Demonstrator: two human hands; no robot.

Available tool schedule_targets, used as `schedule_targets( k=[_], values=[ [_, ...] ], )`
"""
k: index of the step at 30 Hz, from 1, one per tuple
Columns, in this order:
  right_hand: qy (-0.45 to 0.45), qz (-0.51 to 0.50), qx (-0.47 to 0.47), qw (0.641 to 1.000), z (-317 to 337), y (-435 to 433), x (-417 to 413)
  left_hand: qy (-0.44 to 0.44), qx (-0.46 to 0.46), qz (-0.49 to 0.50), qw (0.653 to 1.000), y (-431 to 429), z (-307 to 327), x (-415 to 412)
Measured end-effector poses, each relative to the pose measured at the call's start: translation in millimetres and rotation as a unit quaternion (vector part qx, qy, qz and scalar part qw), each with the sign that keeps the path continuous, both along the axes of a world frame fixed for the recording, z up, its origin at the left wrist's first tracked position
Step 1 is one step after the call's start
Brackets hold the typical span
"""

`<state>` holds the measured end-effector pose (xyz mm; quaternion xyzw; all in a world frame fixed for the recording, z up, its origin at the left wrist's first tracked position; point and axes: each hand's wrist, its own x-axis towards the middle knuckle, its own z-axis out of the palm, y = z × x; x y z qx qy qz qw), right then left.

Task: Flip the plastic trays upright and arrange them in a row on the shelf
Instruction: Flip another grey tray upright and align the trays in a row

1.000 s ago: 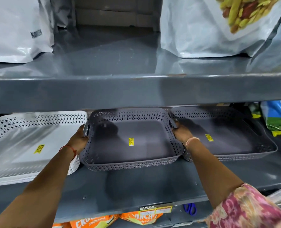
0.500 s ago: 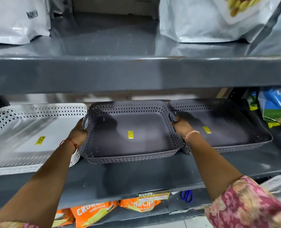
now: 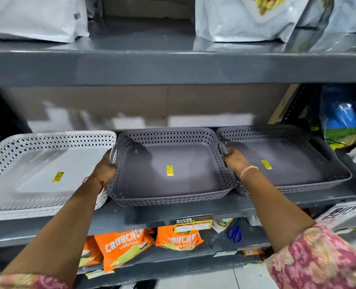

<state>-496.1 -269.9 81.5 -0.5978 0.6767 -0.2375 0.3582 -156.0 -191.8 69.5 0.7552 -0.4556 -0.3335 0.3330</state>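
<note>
Now | mid grey tray (image 3: pixel 171 163) upright, perforated | both hands' grip clasps side handles, seemingly.

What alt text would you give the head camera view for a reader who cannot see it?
Two bare hands, left hand and right hand, hold the side handles of the middle grey tray, upright on a grey shelf. A white tray sits left of it, another grey tray right.

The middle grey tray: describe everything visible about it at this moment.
The middle grey tray looks like moulded plastic, with a smooth flat floor, perforated lattice walls, handle slots at both ends and a yellow sticker inside. It sits upright on the shelf between a white tray and another grey tray. The left hand and right hand grip its ends.
</note>
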Motion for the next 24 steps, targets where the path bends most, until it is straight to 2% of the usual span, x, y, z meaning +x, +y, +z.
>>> schedule_targets(
  k=[8, 24],
  values=[
    [-0.006, 0.007, 0.008, 1.0, 1.1, 12.1, -4.4, 0.023, 0.0, -0.005, 1.0, 11.4, -3.7, -0.3],
    [-0.035, -0.007, 0.013, 0.999, 7.3, 23.2, -1.5, 0.014, -0.002, -0.005, 1.0, 11.6, -3.4, 6.1]
  ],
)
